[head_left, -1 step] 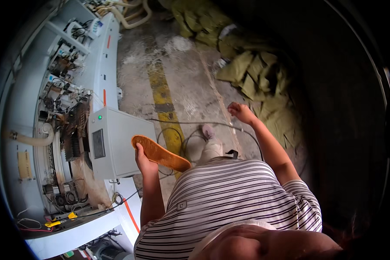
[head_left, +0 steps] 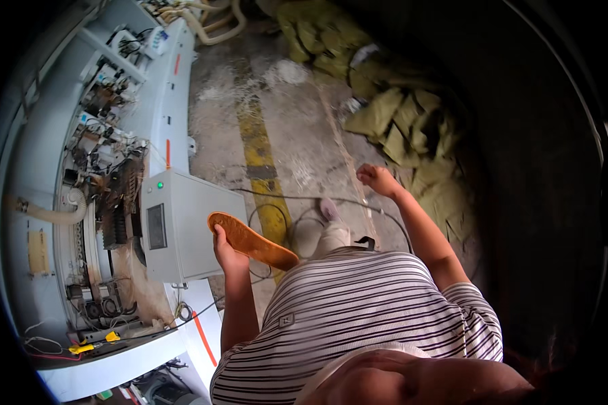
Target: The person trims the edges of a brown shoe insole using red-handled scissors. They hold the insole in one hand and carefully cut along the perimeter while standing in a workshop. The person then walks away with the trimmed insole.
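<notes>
My left hand (head_left: 231, 255) is closed on an orange-brown insole (head_left: 253, 241), with the thumb lying over its face near the wide end. The narrow end of the insole points toward my striped shirt. Just left of it stands a grey control box (head_left: 199, 219) with a dark screen and a lit green button. Out to the right, my right hand (head_left: 378, 180) hangs above the floor with its fingers curled in. Nothing shows in it, and it touches nothing.
A long pale machine (head_left: 157, 115) with exposed parts runs along the left. Black cable (head_left: 304, 196) loops over the floor beside a worn yellow stripe (head_left: 255, 138). Crumpled olive sacks (head_left: 402, 118) lie along the right. Pale hoses (head_left: 216, 37) are at the far end.
The machine, floor and sacks sit slightly farther right in the view. Both hands keep nearly the same pose, and the insole stays in my left hand.
</notes>
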Demonstrator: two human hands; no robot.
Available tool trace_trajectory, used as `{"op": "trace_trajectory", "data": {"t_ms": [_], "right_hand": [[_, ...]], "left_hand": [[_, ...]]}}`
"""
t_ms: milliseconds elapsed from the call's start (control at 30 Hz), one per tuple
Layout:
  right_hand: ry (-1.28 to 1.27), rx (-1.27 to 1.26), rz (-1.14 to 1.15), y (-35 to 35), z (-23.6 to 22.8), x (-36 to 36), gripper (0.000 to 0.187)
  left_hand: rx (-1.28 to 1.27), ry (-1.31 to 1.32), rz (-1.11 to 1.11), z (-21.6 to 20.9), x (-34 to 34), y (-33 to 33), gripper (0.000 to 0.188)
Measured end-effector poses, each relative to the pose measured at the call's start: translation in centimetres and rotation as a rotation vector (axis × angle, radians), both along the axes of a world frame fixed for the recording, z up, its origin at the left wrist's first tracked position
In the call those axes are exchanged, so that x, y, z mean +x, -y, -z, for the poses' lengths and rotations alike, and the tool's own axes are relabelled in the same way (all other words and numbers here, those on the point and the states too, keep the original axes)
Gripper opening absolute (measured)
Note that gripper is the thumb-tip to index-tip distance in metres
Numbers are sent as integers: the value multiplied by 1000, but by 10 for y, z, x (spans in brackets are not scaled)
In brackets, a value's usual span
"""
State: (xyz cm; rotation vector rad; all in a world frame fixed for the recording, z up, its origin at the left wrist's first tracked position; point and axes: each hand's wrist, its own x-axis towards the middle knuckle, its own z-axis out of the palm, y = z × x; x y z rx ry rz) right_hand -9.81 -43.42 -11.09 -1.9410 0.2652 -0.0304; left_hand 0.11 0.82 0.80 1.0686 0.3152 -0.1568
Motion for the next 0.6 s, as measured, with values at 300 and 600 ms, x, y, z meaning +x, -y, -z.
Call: {"op": "trace_trajectory", "data": {"t_ms": [300, 600], "right_hand": [[-342, -720, -202, 222, 228, 157, 15], [-1039, -427, 44, 311, 230, 267, 13]], "left_hand": [[-287, 21, -56, -8, 284, 122, 33], [-424, -18, 33, -33, 526, 246, 27]]}}
